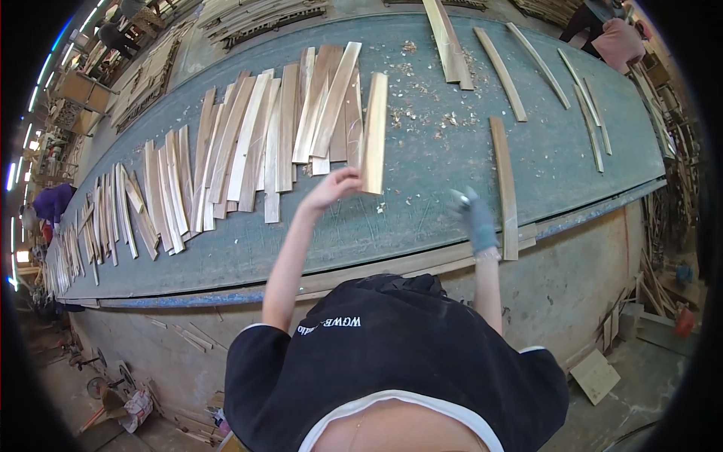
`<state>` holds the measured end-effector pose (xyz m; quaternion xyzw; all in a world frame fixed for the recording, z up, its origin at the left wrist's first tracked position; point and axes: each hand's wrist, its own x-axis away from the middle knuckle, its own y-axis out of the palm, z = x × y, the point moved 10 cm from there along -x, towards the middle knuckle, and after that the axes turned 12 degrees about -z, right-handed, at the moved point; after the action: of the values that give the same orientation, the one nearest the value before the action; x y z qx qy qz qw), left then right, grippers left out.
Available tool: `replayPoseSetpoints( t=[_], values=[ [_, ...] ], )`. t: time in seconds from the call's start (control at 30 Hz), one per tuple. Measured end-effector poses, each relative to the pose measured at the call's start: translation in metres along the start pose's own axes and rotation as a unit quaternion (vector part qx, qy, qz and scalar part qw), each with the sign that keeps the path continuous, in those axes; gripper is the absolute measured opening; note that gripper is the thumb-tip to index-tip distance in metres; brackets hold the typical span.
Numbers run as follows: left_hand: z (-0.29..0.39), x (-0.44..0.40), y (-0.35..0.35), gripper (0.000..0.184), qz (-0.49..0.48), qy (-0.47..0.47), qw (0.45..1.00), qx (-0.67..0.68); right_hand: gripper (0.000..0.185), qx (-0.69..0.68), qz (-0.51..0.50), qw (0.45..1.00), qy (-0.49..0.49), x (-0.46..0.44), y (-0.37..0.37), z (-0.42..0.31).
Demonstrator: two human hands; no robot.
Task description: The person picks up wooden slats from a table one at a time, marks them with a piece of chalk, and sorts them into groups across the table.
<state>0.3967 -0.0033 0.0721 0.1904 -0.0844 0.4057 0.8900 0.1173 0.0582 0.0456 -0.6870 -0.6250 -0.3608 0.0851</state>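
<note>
My left hand (336, 188) is bare, with its fingers closed at the lower left edge of a pale wooden strip (376, 132). This strip stands a little apart from the right end of a long row of overlapping strips (245, 147), in light and brown tones. My right hand (477, 218) wears a grey glove and hovers over the table, fingers stretched out and slightly blurred, with nothing visible in them. Just right of it, a brown strip (504, 184) lies with its near end over the table edge.
The large green table (429, 218) bears wood shavings (449, 119). More strips lie farther right, including a curved one (501, 75) and a pair (449, 45) at the far edge. Other people stand at the far left (53, 203) and upper right (602, 30). Stacked timber (256, 19) lies behind.
</note>
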Motion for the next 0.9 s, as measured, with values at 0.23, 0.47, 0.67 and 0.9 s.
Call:
replayPoseSetpoints(
  t=[0.23, 0.47, 0.67, 0.9],
  values=[
    [-0.037, -0.007, 0.125, 0.052, -0.128, 0.119, 0.713, 0.679, 0.03, -0.207, -0.253, 0.944, 0.042, -0.034, 0.12, 0.041],
    [-0.076, -0.007, 0.111, 0.034, -0.025, -0.026, 0.897, 0.441, 0.034, -0.183, -0.157, 0.968, 0.06, -0.014, 0.111, 0.033],
    [-0.079, -0.014, 0.109, 0.024, 0.011, 0.001, 0.828, 0.561, 0.033, -0.142, -0.159, 0.976, 0.039, -0.014, 0.112, 0.04],
    [-0.073, -0.009, 0.123, 0.022, -0.052, -0.008, 0.918, 0.394, 0.026, -0.094, -0.072, 0.992, 0.05, -0.025, 0.091, 0.06]
  ],
)
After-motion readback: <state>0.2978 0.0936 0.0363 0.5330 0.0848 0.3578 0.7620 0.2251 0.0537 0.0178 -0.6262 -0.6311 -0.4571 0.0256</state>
